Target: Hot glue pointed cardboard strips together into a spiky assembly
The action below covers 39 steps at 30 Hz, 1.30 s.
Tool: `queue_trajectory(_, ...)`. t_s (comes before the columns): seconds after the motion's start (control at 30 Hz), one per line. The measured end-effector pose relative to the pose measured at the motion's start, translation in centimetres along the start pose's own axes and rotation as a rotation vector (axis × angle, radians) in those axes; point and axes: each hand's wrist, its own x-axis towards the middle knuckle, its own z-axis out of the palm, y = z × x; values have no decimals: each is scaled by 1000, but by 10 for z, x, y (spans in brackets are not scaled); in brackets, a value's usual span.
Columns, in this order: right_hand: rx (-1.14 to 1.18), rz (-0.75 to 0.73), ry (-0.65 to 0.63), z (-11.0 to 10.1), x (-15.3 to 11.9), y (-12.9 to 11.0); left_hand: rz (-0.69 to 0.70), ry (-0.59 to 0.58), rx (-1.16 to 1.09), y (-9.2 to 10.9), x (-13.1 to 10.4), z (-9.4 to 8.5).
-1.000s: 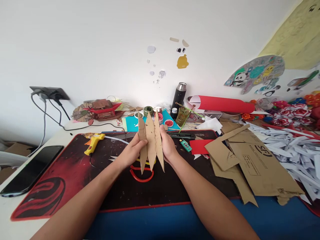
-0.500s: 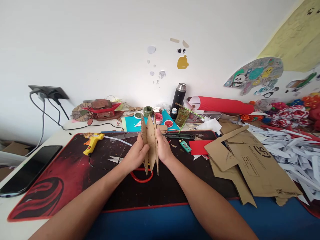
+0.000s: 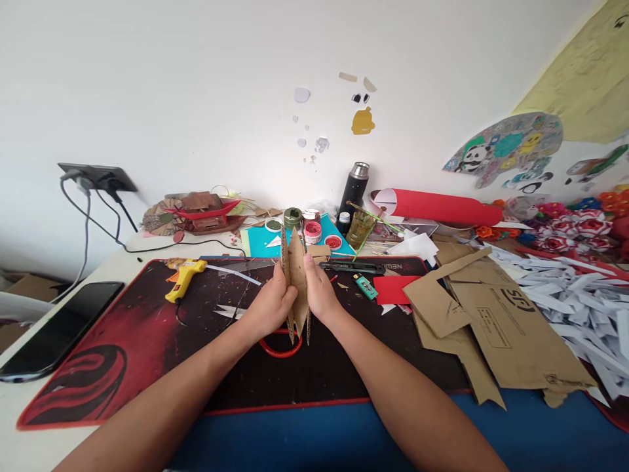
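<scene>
From my distant view, the left hand and right hand each pinch one side of the cardboard piece, centre of frame. Its sides are more folded than one second ago. Below shows a red handle.

Soft, diffuse light fills the pale wall; the 2 forearms darken toward the lower edge. Wide-angle distortion stretches the phone, and flowers look soft at right.
</scene>
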Motion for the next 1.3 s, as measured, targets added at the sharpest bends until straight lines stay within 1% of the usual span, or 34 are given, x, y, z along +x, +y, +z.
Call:
queue_trajectory(0.13, -29, -16, -12, -1, 1, 1, 33, 2, -1, 1, -1, 1)
queue_trajectory(0.27, -43, -25, -20, -1, 1, 2, 39, -6, -3, 2, -1, 1)
queue_trajectory(0.63, -48, -38, -11, 0, 2, 4, -38, -8, 41, 11, -1, -1)
queue_trajectory(0.8, -46, -44, -9, 0, 1, 3, -46, -41, 71, 13, -1, -2)
queue_trajectory(1.13, -46, -14, -6, 0, 1, -1, -44, -45, 62, 9, 0, -1)
queue_trajectory(1.23, -17, -6, -6, -1, 0, -2, -24, -16, 19, 5, 1, -1)
queue_trajectory(1.3, 19, 31, -26, -2, 1, -2, 6, 8, -31, 2, 2, -1)
